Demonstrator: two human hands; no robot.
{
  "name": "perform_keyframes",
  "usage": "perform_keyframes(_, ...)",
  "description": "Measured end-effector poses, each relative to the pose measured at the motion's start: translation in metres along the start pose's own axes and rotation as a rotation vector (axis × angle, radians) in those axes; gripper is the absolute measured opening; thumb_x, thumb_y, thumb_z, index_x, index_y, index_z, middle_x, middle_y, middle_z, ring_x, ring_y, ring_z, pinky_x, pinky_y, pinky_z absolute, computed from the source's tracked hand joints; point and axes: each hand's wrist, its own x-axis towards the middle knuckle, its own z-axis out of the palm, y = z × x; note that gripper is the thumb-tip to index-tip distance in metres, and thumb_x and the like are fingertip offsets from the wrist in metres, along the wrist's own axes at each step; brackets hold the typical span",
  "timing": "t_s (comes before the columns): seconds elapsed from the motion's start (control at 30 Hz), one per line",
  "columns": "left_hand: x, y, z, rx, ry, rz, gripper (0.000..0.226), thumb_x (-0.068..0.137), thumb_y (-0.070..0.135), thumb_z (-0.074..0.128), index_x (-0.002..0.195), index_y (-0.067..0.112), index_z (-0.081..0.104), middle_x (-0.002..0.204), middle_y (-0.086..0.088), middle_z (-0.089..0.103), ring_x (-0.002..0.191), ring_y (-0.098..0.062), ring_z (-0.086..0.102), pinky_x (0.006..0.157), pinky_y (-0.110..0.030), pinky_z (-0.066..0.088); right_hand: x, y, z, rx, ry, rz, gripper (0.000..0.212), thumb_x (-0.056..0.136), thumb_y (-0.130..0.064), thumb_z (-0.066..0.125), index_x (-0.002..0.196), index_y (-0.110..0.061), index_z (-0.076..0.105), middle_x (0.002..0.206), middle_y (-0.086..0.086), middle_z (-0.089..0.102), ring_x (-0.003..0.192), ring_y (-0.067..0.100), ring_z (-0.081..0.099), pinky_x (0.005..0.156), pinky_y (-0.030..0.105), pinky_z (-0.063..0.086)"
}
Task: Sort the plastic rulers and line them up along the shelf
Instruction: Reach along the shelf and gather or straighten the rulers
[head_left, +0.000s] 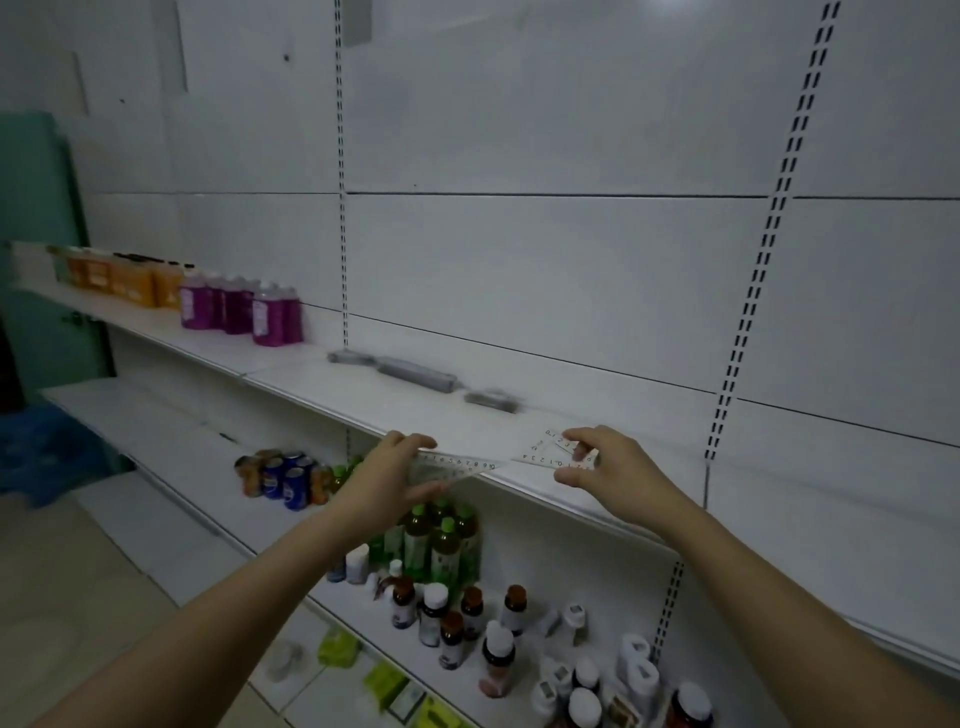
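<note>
left hand pinches a clear straight ruler; right hand pinches a clear triangular ruler, both at the shelf front edge. thin, light, likely slippery plastic; best gripped by edges.

Blurred grey objects on shelf

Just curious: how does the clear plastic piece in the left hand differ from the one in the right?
The left hand holds a long clear plastic ruler out past the white shelf edge. The right hand pinches a clear plastic triangle, shorter, over the shelf. Both are transparent with printed numbers.
</note>
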Motion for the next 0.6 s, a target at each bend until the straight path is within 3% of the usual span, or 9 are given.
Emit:
perform_keyframes(0.2,0.069,-0.045,0.001,0.128,-0.002,0.041,0.052,0.087,0.045,0.063,0.132,0.022,0.051,0.132,0.001,0.044,0.117,-0.015,0.041,0.1,-0.026,0.037,0.072,0.008,0.027,0.011,-0.017,0.031,0.056,0.084,-0.033,0.073,0.134,-0.023,0.05,0.107,-0.008,0.057,0.08,-0.002,0.049,0.067,0.014,0.035)
perform_keyframes(0.37,0.131,-0.086,0.011,0.188,-0.018,0.05,0.057,0.09,0.046,0.059,0.138,0.02,0.046,0.13,0.001,0.046,0.12,-0.016,0.034,0.099,-0.025,0.031,0.143,0.024,0.048,0.067,0.014,0.087,0.05,0.08,-0.032,0.077,0.124,-0.025,0.055,0.106,-0.009,0.059,0.081,0.001,0.053,0.064,0.013,0.036)
perform_keyframes(0.6,0.221,-0.12,0.027,0.109,-0.104,0.067,0.061,0.081,0.039,0.073,0.134,0.018,0.052,0.127,-0.001,0.047,0.119,-0.021,0.043,0.101,-0.033,0.041,0.214,0.053,0.055,0.158,0.147,0.181,0.046,0.08,-0.03,0.078,0.121,-0.025,0.058,0.108,-0.006,0.059,0.083,0.005,0.053,0.063,0.016,0.037)
